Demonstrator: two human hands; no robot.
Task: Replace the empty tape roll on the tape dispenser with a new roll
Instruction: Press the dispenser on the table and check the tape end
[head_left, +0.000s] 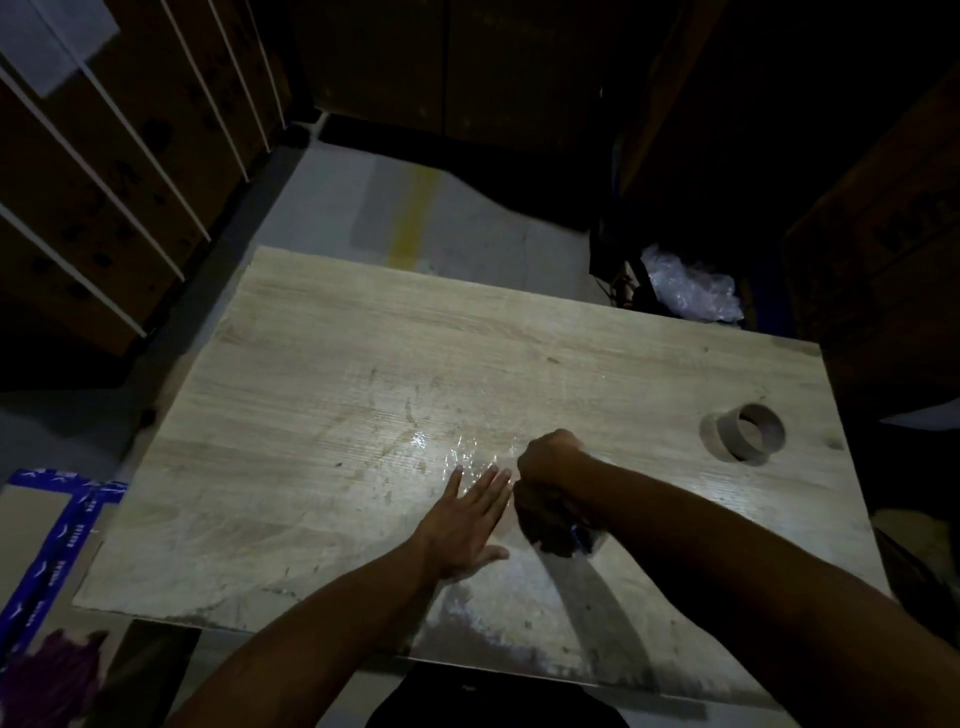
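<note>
The dispenser (558, 530) is seen only in part, as a dark shape with a blue edge, low on the table (322, 364) near its front middle. It is covered from above by the right hand (550, 457), which is curled into a fist over it; the fingers are hidden under the wrist, so a grasp on the dispenser is suggested but cannot be told for certain. Whether a roll is mounted in the dispenser cannot be told either.

A strip of clear tape (457, 452) is seen as a shiny, wrinkled patch on the wood just ahead of both hands, reaching toward the dispenser. The left hand (462, 519) is laid flat and open, palm down, just left of the dispenser, with the fingers spread and pointed forward and the fingertips at the near edge of the tape. Nothing is grasped by it.

An empty cardboard core (748, 434) is stood on its side near the right edge of the table, well apart from the hands.

The table is of pale wood grain, scuffed and whitened toward its front edge. Beyond its far right corner, crumpled clear plastic (691, 291) is seen in the dark. At the left, stacked cartons (104, 171) are bound with white straps. On the floor at the lower left, a flat box (57, 535) edged with blue printed tape is lying.
</note>
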